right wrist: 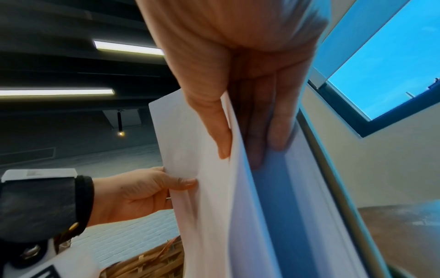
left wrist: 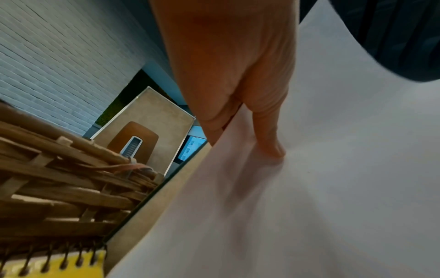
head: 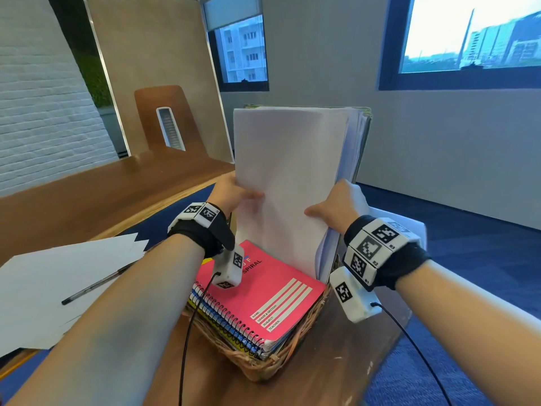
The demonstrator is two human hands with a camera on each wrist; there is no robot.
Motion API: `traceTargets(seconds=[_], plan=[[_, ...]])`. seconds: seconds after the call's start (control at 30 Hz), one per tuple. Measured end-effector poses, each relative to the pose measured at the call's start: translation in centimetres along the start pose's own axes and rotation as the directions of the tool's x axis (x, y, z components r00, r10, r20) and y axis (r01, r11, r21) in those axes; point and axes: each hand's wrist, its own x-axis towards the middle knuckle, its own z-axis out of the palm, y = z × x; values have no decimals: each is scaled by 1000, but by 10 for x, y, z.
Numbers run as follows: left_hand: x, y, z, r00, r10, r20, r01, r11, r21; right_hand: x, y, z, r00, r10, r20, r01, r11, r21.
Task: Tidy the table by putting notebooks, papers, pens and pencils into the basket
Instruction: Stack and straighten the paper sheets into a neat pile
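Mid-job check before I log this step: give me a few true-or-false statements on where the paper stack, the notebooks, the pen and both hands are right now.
1. Both hands hold the stack of white papers upright over the wicker basket. True: the left hand and the right hand each pinch a side edge.
2. The pink spiral notebook lies on the table beside the basket. False: it lies on top of the notebooks in the basket.
3. A black pen lies on loose white sheets left of the basket. True.
4. The right hand is idle. False: thumb in front, fingers behind the stack.
5. The stack lies flat in the basket. False: it stands upright.
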Motion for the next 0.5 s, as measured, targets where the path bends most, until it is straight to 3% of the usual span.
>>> traceTargets(seconds=[0.33,0.5], plan=[[-6,-8,3,997,4,71,3,995,-101,-2,9,-4,999,16,38,-13,996,-89],[0,-6,1,995,-12,94,24,992,-122,-4,3,-9,990,-35,-134,47,996,82]])
